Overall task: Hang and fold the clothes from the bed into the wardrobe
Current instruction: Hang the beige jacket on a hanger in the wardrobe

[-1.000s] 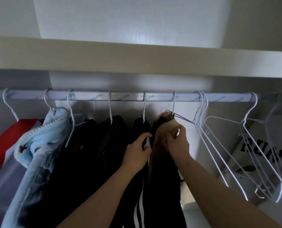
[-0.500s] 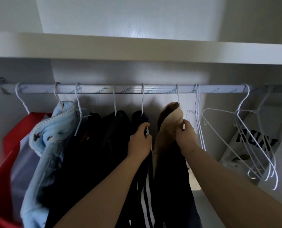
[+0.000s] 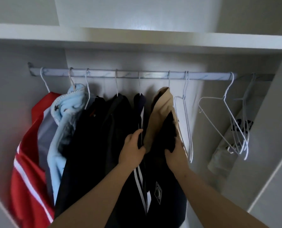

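A beige and black garment [image 3: 161, 109] hangs from a white wire hanger on the wardrobe rail [image 3: 130, 75]. My right hand [image 3: 176, 153] grips its dark front at mid height. My left hand [image 3: 132, 150] holds the edge of the neighbouring dark striped garment [image 3: 141, 116], keeping it to the left. Further left on the rail hang several dark clothes [image 3: 100, 129], a light blue fleece [image 3: 63, 116] and a red and grey jacket [image 3: 30, 153].
Empty white wire hangers [image 3: 187, 116] hang just right of the beige garment, with more hangers [image 3: 232, 122] at the rail's right end. A white bag with black print [image 3: 235, 134] stands in the right corner. A shelf [image 3: 137, 38] runs above the rail.
Both hands have dropped from the hanger necks to mid height on the garments. The camera has pulled back and tilted, so the rail sits lower in view.
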`<state>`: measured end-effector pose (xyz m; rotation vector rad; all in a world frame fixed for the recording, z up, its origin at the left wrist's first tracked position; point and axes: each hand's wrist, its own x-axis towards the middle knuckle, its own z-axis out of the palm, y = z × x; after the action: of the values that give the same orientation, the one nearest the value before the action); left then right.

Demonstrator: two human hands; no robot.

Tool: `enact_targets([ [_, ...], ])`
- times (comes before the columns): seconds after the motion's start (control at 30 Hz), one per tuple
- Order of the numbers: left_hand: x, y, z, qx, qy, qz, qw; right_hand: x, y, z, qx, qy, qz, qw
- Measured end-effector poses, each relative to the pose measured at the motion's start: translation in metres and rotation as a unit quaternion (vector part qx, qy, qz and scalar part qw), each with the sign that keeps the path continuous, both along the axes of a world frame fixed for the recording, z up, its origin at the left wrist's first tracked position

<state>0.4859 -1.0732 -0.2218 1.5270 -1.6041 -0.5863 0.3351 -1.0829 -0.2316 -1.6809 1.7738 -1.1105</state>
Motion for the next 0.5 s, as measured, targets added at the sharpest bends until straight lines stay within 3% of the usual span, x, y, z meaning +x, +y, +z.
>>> enact_targets([
  [0.13, -0.02, 0.057, -0.023, 0.039, -0.003, 0.04, 0.998, -0.02, 0.068, -0.022, 0.103, -0.011, 0.031, 0.994],
  [0.5, -0.061, 0.225, -0.085, 0.186, 0.061, 0.076, 0.978, -0.045, 0.223, -0.061, 0.237, -0.134, 0.04, 0.961],
])
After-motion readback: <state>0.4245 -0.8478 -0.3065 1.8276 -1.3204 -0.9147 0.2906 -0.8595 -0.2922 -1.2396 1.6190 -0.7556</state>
